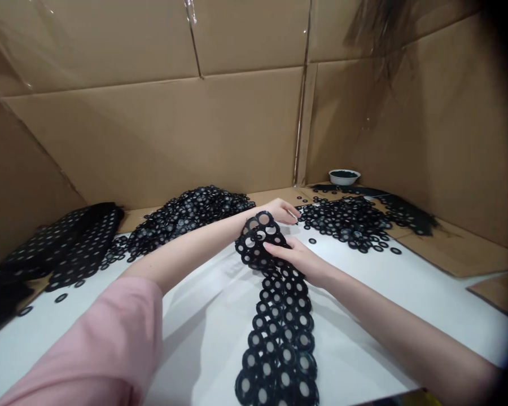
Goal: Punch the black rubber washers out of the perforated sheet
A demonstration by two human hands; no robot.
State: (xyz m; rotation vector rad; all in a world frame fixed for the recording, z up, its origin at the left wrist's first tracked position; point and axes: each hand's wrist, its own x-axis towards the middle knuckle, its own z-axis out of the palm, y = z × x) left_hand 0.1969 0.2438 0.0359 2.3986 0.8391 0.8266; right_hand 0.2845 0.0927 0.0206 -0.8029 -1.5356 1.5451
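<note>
My right hand (pixel 302 259) grips a long strip of joined black rings (pixel 279 332), the thumb lying on top and the other fingers hidden behind. The strip's upper end curls over into a loop, while its lower part runs down toward me past the bottom of the view. Stretched across behind that loop, my left hand (pixel 281 211) reaches the left edge of a pile of loose black rings (pixel 347 220). Its fingers extend toward the rings, and I see nothing held in them.
A larger heap of black rings (pixel 190 211) lies at the back left. Beside it is folded dark ring-patterned material (pixel 74 239). A white bowl (pixel 344 179) with dark contents stands at the back right, near black strands (pixel 410 214). Cardboard walls (pixel 245 129) enclose the white table surface (pixel 186 338).
</note>
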